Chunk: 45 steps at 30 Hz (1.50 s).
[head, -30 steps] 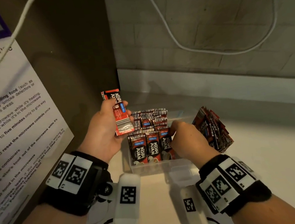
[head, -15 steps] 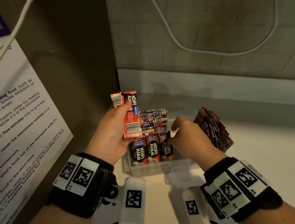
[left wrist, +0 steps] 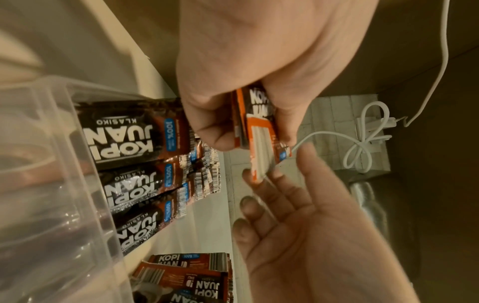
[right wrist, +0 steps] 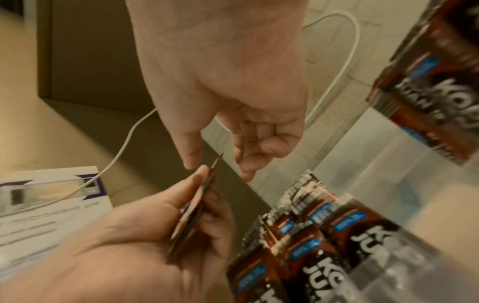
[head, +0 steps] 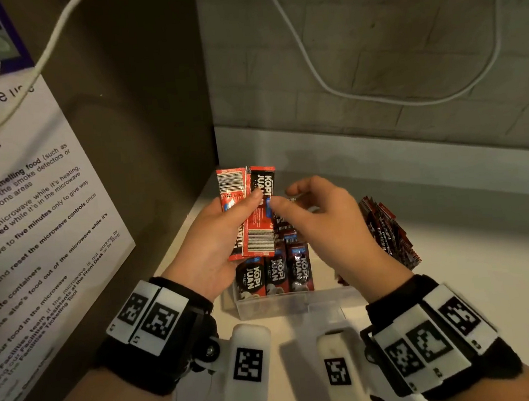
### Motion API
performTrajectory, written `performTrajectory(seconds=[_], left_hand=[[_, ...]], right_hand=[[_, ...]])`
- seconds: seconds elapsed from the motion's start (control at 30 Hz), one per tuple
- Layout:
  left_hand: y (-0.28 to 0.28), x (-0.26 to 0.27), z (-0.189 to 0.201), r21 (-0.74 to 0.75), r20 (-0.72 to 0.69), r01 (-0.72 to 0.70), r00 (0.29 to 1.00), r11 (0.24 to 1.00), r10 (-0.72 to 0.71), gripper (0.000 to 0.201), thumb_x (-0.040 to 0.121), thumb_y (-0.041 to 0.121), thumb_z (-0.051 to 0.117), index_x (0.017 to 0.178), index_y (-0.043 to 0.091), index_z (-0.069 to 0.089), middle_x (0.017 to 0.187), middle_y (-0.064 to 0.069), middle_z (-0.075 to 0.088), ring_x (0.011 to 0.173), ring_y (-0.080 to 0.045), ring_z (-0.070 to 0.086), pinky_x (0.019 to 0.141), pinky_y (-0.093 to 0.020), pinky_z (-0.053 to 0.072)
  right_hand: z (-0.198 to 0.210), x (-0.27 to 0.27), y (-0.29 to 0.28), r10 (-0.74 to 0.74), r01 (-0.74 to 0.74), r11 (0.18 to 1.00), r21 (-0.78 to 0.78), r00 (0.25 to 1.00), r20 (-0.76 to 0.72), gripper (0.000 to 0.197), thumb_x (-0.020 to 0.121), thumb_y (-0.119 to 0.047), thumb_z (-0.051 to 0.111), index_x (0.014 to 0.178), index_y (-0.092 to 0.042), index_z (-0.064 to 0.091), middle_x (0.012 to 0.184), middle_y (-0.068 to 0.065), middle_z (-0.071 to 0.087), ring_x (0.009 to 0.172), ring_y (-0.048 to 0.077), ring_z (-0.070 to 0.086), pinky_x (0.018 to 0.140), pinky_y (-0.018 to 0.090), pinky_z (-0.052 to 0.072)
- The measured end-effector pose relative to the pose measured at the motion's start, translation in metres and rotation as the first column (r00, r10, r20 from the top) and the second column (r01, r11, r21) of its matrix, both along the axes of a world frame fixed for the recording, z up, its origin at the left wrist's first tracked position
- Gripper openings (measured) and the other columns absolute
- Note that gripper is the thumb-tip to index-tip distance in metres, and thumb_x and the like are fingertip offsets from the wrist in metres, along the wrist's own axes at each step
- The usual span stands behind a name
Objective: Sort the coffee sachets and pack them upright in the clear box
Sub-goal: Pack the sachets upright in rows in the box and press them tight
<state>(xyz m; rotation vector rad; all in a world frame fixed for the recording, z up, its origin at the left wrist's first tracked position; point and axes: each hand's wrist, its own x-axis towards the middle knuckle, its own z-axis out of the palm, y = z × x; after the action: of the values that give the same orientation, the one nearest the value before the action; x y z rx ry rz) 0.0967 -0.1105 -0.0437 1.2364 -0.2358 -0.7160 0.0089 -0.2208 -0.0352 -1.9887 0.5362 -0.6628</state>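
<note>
- Head view, centre: clear box [head: 297,303] on the white counter [head: 454,263], holding coffee sachets [head: 274,274] upright in rows, labelled "KOPI JUAN", "100%".
- Left hand [head: 210,237], centre left: grips two red sachets [head: 253,211], barcodes showing.
- Right hand [head: 329,226]: fingers loosely spread, holding nothing, thumb just beside the held sachets.
- Loose sachet pile [head: 387,231], right of box.
- Microwave notice [head: 27,205], far left.
</note>
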Motion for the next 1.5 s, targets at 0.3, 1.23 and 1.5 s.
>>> performTrajectory(seconds=[0.3,1.23,1.5], left_hand=[[0.000,0.001,0.006,-0.027,0.014,0.035,0.999,0.999,-0.035,0.053,0.064,0.063,0.058,0.089,0.016,0.062,0.070,-0.004,0.068,0.059,-0.016,0.066,0.056,-0.028,0.051],[0.000,-0.006,0.014,-0.079,0.076,0.017,0.997,0.997,-0.011,0.030,0.071,-0.008,0.070,0.086,0.013,0.054,0.065,0.002,0.068,0.054,-0.008,0.066,0.045,-0.019,0.049],[-0.007,-0.009,0.007,-0.065,-0.023,-0.077,0.997,0.995,0.076,0.018,0.078,0.014,0.074,0.084,0.017,0.058,0.063,0.004,0.062,0.046,-0.006,0.057,0.045,-0.020,0.047]], right_hand=[[0.000,0.003,0.002,0.036,-0.045,0.999,0.018,0.933,0.359,0.040,0.070,0.008,0.073,0.072,-0.032,0.072,0.101,-0.011,0.062,0.098,0.009,0.059,0.082,0.032,0.051],[0.017,-0.007,-0.014,-0.003,-0.094,0.964,0.250,0.932,0.361,0.035,0.083,0.007,0.064,0.103,-0.021,0.059,0.073,-0.002,0.060,0.055,0.005,0.053,0.053,0.018,0.044],[0.005,-0.006,-0.020,-0.083,-0.019,0.926,0.378,0.964,0.252,0.026,0.084,0.005,0.065,0.087,-0.020,0.055,0.081,0.003,0.067,0.071,0.014,0.067,0.059,0.025,0.054]])
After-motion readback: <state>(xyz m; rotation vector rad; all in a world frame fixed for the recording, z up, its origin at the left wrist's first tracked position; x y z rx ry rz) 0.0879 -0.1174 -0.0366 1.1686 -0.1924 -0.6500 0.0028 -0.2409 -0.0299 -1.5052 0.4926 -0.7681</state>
